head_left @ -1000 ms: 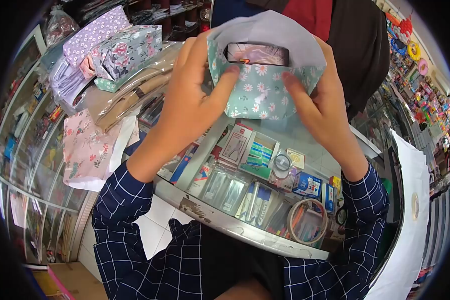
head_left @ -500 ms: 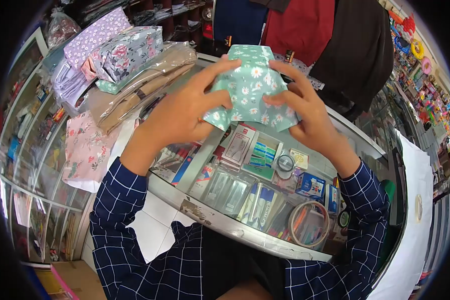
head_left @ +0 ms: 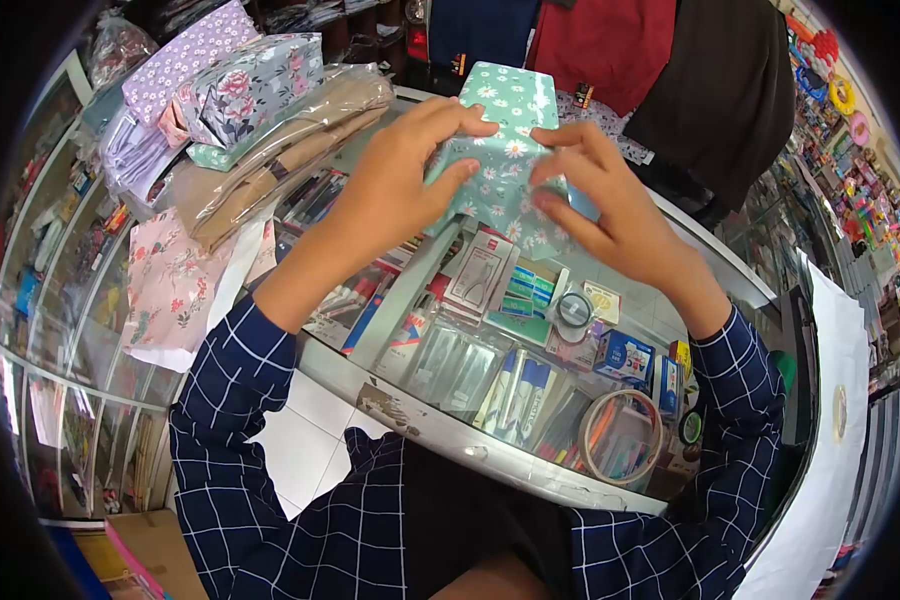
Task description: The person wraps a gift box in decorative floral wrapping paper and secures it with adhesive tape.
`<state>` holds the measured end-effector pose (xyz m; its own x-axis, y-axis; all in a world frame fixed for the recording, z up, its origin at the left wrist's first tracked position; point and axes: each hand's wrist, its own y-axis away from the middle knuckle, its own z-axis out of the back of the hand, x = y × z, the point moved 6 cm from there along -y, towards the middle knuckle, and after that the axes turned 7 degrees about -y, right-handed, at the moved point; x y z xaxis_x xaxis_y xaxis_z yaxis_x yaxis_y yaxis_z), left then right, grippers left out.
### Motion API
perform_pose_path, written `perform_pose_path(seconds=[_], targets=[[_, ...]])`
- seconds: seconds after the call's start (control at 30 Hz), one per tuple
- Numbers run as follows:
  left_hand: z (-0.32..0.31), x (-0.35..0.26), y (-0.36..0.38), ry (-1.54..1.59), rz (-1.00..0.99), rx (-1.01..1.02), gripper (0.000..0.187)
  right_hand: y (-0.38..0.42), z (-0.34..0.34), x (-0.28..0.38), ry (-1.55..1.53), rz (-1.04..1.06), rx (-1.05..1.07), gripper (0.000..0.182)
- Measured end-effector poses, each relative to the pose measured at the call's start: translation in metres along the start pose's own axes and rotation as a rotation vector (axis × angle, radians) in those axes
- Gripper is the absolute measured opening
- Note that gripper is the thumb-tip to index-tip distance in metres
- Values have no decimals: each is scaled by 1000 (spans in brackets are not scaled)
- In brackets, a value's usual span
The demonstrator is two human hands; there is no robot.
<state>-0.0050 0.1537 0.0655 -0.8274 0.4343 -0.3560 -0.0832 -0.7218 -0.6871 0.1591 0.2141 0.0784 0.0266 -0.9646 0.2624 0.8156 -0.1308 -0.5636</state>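
Note:
A box-shaped parcel in green wrapping paper (head_left: 513,100) with white daisies is held above the glass counter. Its near end has loose paper that hangs down toward me. My left hand (head_left: 400,170) grips the left side, with the fingers over the top edge and the thumb pressed on the paper. At the right side, my right hand (head_left: 620,205) has its index fingertip on the corner. Its other fingers and thumb are bent around the loose flap, slightly blurred. What lies inside the paper is hidden.
Below is a glass display counter (head_left: 470,455) with pens and small boxes inside. A tape roll (head_left: 620,437) rests at its front right. Wrapped parcels (head_left: 255,90), plastic-bagged clothes (head_left: 280,170) and pink floral paper (head_left: 175,290) lie left. Trousers (head_left: 605,60) hang over the far side.
The parcel has tilted and its far end rises higher in view. My left thumb has moved up onto the paper, and my right fingers have shifted at the near flap.

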Motion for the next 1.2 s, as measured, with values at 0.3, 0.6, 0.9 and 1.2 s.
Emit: perform_pose_path(seconds=[0.3,0.6,0.9,1.2], targets=[[-10,16,7,248,255,-243,33,-40,-21,-8,195,55,-28,44],[-4,5,16,31,333,6,32,-38,-30,-11,158,39,-15,47],[-3,3,14,-106,280,-85,21,-60,-23,-17,259,-21,91,30],[-14,11,26,-46,269,-167,19,-52,-29,-17,271,75,85,48]])
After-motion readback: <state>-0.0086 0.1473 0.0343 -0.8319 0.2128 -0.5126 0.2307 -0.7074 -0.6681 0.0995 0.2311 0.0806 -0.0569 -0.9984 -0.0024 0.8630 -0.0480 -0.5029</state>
